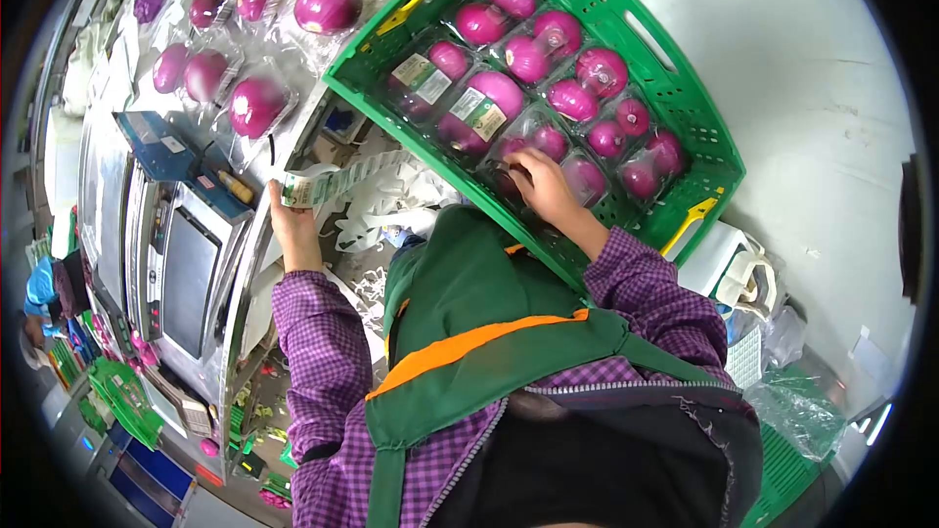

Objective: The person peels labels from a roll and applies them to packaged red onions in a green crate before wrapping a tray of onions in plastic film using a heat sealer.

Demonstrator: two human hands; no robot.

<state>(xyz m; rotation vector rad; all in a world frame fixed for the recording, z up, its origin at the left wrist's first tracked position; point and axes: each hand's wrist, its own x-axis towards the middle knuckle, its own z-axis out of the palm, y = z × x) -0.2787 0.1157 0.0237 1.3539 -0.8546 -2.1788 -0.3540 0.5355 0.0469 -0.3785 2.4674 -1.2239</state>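
Observation:
In the head view, my left hand (293, 227) is closed on a long strip of printed labels (337, 184), which trails to the right towards the crate's side. My right hand (548, 192) reaches over the near wall of a green plastic crate (694, 117). Its fingers are bent and closed on a clear pack of red onions (550, 143); the fingertips are partly hidden. Several similar packs fill the crate. Two packs at its left, one of them a labelled pack (479, 113), carry white and green labels.
More wrapped red onions (256, 106) lie on the table to the left. A weighing and wrapping machine (191, 264) stands in front of them. White label backing (391, 198) is heaped below the crate. At right are a white bag (748, 279) and another green crate (787, 469).

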